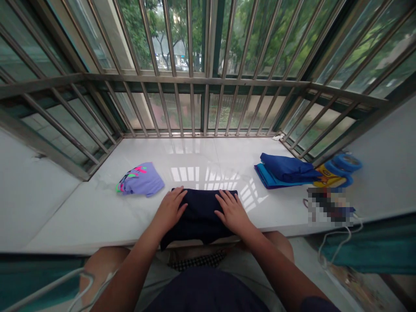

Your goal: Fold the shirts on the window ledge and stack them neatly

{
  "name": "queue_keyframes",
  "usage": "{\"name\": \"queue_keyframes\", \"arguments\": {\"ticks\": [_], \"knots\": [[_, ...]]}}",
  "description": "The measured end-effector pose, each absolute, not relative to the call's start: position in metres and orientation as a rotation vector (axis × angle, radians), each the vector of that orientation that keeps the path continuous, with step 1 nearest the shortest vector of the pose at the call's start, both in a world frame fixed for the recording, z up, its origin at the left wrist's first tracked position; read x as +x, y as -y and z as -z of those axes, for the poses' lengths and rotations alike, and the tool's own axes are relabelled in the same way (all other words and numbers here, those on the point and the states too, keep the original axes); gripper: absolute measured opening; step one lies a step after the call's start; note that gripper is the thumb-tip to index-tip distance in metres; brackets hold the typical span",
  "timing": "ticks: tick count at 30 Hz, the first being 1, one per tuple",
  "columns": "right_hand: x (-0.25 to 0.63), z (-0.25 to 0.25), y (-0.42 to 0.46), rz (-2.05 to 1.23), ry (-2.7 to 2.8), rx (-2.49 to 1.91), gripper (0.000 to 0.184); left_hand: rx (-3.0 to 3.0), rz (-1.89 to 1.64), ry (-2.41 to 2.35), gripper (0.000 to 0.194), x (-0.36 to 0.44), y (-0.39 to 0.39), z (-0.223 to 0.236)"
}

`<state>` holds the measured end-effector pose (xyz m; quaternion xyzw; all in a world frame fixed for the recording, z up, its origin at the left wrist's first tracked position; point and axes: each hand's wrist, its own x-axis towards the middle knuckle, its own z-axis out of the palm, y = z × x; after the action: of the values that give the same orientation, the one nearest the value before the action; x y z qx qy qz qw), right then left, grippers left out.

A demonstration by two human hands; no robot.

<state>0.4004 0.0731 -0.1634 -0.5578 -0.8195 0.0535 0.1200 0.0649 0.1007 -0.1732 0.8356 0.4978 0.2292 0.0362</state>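
Closest to you, a dark navy cloth (201,212) lies at the front of a white ledge (104,208), its near hem drooping over the edge. Your left hand (170,209) and right hand (232,211) rest palm down near its far corners, fingers loosely spread, pinching nothing. For a flat lay, even pressure and outward strokes should serve; drawing that hem onto the ledge would likely help. Ahead, there's sliding room between a lilac cloth (144,180) at left and folded blue cloths (286,171) at right. Farthest, a metal grille (182,79) bounds the ledge.
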Motion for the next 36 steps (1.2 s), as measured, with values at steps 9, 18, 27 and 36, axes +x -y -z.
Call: {"name": "queue_keyframes", "arguments": {"ticks": [9,18,27,36], "knots": [[0.427,0.180,-0.120,-0.254,2.507,-1.660,0.059,2.518,-0.452,-1.703,0.069,0.068,-0.101,0.216],[0.413,0.166,-0.176,-0.054,2.030,-2.137,0.079,2.341,-0.531,-1.794,0.062,0.089,-0.151,0.211],[0.440,0.147,-0.209,-0.360,2.298,-2.093,0.092,2.164,-0.375,-1.810,0.074,0.062,-0.210,0.192],[0.432,0.112,-0.260,-0.495,2.595,-1.956,0.094,2.144,-0.182,-1.699,0.039,0.068,-0.261,0.145]]}}
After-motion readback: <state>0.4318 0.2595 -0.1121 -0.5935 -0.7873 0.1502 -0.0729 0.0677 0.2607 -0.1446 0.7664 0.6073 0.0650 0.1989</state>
